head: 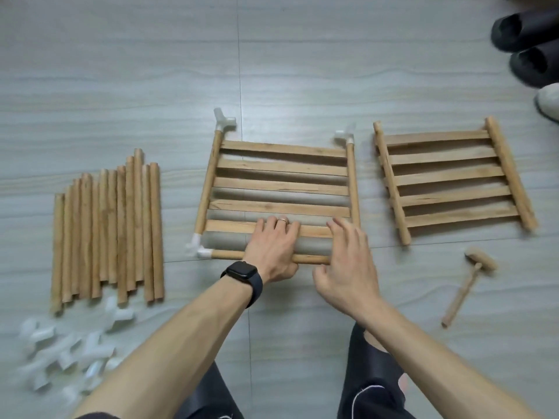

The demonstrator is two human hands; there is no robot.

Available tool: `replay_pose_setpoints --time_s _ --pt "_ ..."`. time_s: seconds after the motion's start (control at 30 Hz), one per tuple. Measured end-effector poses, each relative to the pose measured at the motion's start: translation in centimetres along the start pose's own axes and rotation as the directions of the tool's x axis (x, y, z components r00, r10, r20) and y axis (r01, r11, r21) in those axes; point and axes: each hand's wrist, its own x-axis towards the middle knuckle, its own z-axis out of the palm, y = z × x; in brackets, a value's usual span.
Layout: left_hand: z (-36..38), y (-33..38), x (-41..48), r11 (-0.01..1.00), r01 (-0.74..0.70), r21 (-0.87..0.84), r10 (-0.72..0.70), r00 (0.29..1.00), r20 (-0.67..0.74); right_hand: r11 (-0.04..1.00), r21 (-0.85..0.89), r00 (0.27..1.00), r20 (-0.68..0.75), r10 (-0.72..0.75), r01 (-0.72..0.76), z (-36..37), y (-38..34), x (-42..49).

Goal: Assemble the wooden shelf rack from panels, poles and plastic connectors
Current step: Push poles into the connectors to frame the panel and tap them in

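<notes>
We look down at a pale grey, wood-grained tile floor (302,55) where the rack parts lie spread out. In the middle lies a slatted wooden shelf panel (281,186), flat on the floor, with white plastic corner connectors (224,122) fitted on three of its corners: far left, far right and near left. A round wooden pole (230,254) runs from the near-left connector along the panel's near edge.

The left hand (272,249) rests across this pole and the nearest slat, its fingers straight and flat on the wood, a ring on one of them and a black smartwatch (242,273) on the wrist. The right hand (348,261) hovers at the panel's near-right corner, just past the pole's free end, fingers spread and loosely bent, holding nothing.

To the left lies a row of loose wooden poles (106,231), with a heap of spare white plastic connectors (66,352) nearer to us. To the right lies a second slatted wooden panel (450,179) and a small wooden mallet (465,285). Black slippers (526,40) stand at the far right.
</notes>
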Motion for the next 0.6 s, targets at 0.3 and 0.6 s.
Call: replay_pose_setpoints --time_s 0.3,0.6 --pt "1.7 -0.6 -1.2 1.000 -0.016 0.025 0.019 0.994 -0.108 0.923 -0.353 0.964 0.260 -0.060 0.153 2.6 0.8 3.0" --pt "2.4 -0.5 -1.8 1.000 0.016 0.010 -0.015 0.993 -0.114 0.869 -0.399 0.943 0.273 -0.192 0.293 2.0 1.8 2.6"
